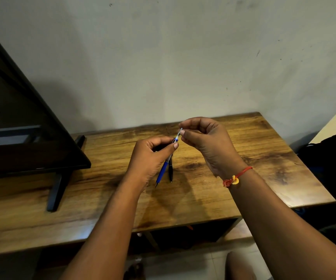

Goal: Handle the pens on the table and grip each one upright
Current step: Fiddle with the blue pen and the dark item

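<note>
Blue pen (163, 170) tip-down (tilted) | left grip (149, 158) holds barrel | right grip (207, 144) pinches top

This looks like a room in a home. A wooden table (244, 158) stands against a scuffed, painted wall (183, 57), with a television (11, 118) on black feet at one end and a tiled floor (213, 264) below.

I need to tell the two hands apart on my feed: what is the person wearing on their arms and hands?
Both arms are bare, with no sleeves or gloves in view. The right hand has a red thread bracelet at its wrist, tied with a yellow-and-red knot. The left hand and its wrist wear nothing, and no rings show.
</note>
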